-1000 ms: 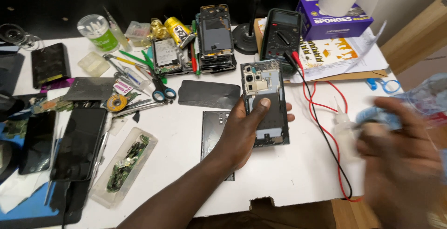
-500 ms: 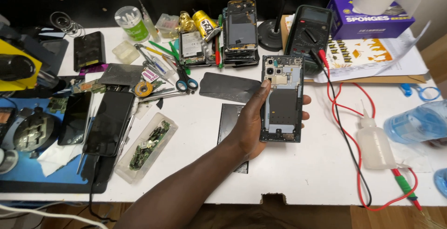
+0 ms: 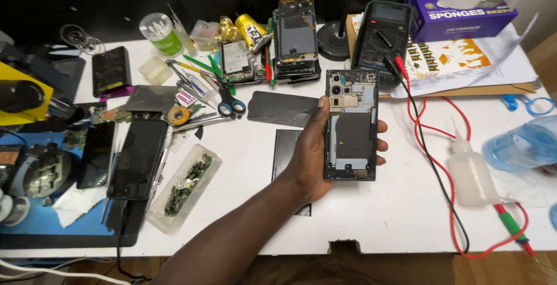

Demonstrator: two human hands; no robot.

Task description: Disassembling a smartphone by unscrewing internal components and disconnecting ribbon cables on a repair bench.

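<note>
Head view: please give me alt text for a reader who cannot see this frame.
A person's left hand holds an opened black smartphone with its back cover off above a cluttered white worktable. Around it lie a dark multimeter with red and black leads, blue-handled scissors, a small clear squeeze bottle and other dismantled phones. The right hand is out of view.

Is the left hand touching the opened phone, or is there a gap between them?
Touching. The head view shows the left hand wrapped around the opened phone: thumb along its left edge, fingertips curling over its right edge.
</note>
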